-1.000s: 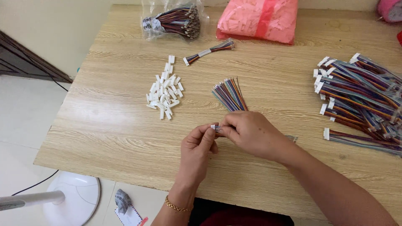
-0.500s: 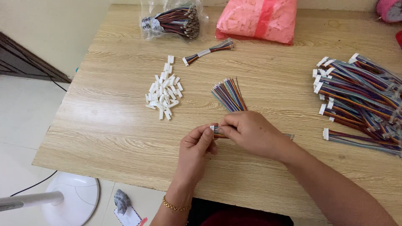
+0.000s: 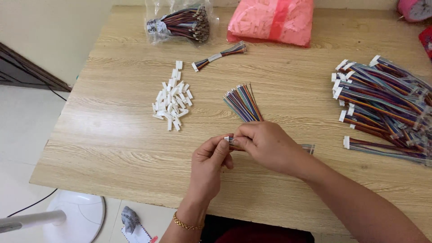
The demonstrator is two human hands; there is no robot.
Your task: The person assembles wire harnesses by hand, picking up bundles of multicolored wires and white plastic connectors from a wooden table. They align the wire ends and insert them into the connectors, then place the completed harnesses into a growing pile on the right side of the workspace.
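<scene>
Head view looks down on a pale wooden worktop [image 3: 112, 148] that fills most of the frame. Far to the right of the two hands lies the biggest heap, a pile of finished multicoloured wire harnesses [image 3: 387, 105] with white plugs on their left ends. Well beyond the hands, at the far edge, sits a pink plastic bag [image 3: 272, 20], and left of it a clear bag of wire bundles [image 3: 180, 22]. Nearer, a single short harness [image 3: 219, 56] lies between those bags and the hands.

Up and to the left of the hands is a loose heap of small white connector housings [image 3: 172, 101]. Just beyond the right hand, almost touching its knuckles, lies a fan of loose coloured wires [image 3: 243, 102].

Both hands meet near the front edge. The right hand [image 3: 265, 146] is curled, its grip pinched on a short coloured wire set [image 3: 309, 147] whose tail shows past the wrist side. The left hand [image 3: 209, 164], wearing a thin gold bracelet [image 3: 186, 223], has its thumb and forefinger pressed together on a tiny white connector [image 3: 227, 139] at the end of that wire set, right against the right hand's fingertips.
</scene>
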